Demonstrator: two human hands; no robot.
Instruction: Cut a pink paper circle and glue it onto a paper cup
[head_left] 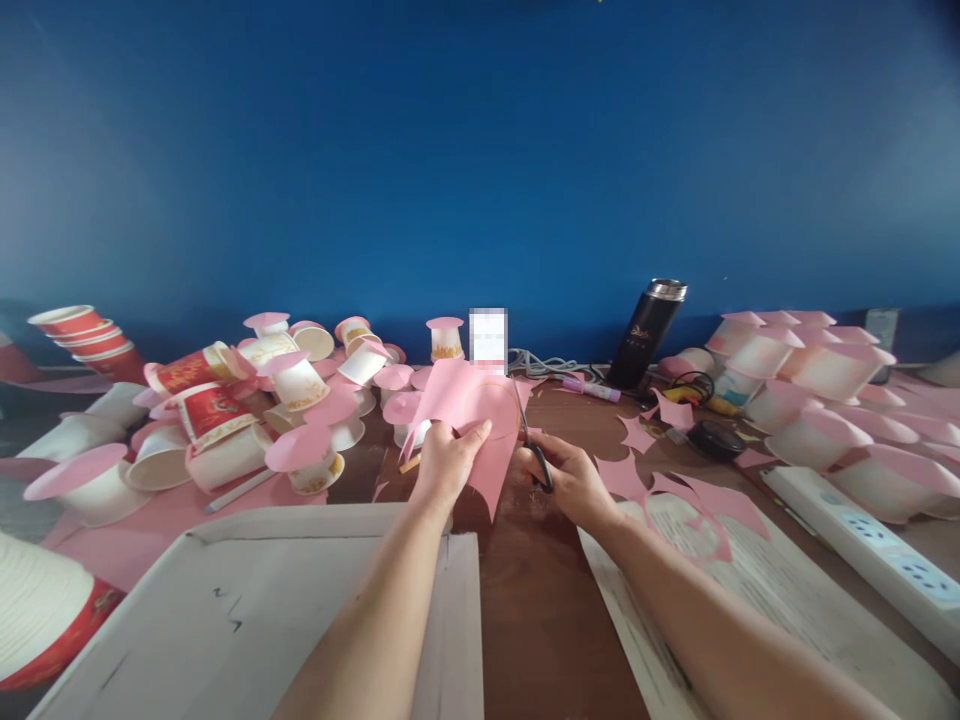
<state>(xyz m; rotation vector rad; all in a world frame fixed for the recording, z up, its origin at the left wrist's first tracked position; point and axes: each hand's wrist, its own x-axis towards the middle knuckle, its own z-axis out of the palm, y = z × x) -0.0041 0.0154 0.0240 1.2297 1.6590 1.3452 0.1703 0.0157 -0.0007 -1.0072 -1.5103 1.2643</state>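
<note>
My left hand (451,460) holds a sheet of pink paper (469,400), thumb on top and fingers beneath. A faint round outline shows on the sheet's right part. In my right hand (566,475) is a pair of dark-handled scissors (535,452), fingers closed round the handles. The blades point up and away along the sheet's right edge, touching it. Whether the blades are apart is too small to tell. Just behind the sheet stands a paper cup (447,342) with a pink disc on top.
Paper cups with pink discs (300,380) pile up at left, more (817,430) at right. A black bottle (646,335) stands near the blue wall. Pink scraps (622,477), a power strip (881,545) and printed paper (795,600) lie right; a white box lid (300,620) sits front left.
</note>
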